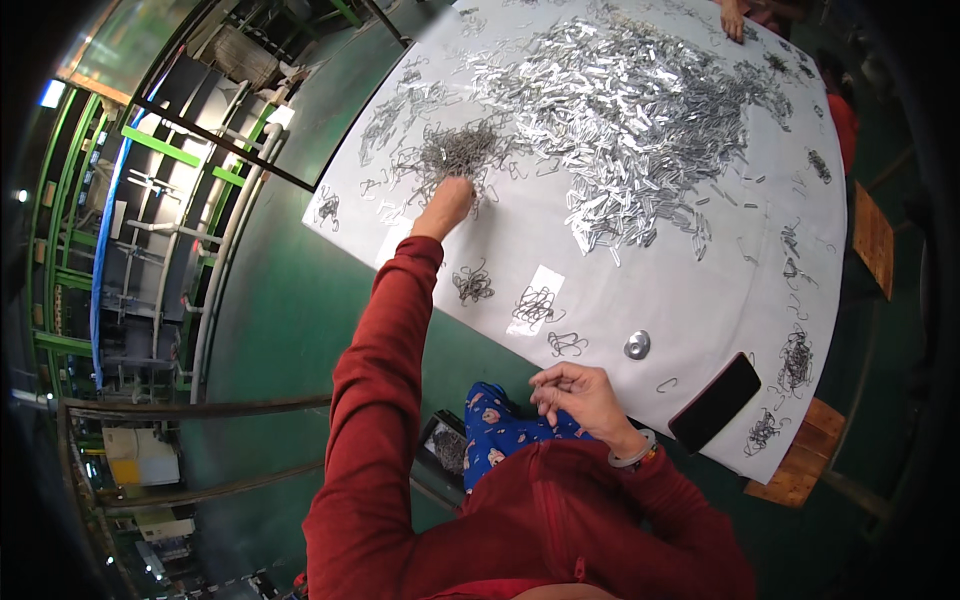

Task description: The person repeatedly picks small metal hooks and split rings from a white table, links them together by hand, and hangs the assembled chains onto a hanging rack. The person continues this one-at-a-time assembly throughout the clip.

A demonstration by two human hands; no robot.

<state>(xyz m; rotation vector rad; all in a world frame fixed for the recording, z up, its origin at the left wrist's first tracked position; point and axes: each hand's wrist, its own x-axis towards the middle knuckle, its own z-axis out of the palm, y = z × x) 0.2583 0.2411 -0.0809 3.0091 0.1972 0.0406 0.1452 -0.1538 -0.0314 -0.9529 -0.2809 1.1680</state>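
Note:
My left hand [447,207] reaches out to the near edge of a heap of dark, thin wire hooks [462,150] on the white-covered table [690,290]. Its fingers are curled down among the loose hooks, and whatever they grip is hidden. Close to my body, just off the table's near edge, is my right hand [583,398], wearing a bracelet. The fingers there are bent together, with any small thing in them too tiny to name. Between my hands lie small bunches of hooks [473,285], one of them [536,305] on a pale rectangular slip.
A big heap of shiny metal clips [630,120] covers the table's far middle. Toward the right are a round metal disc [637,345], a dark phone [714,404] and more hook bunches [796,362]. Another person's hand [733,22] rests at the far edge. Wooden stools [872,240] stand at the right.

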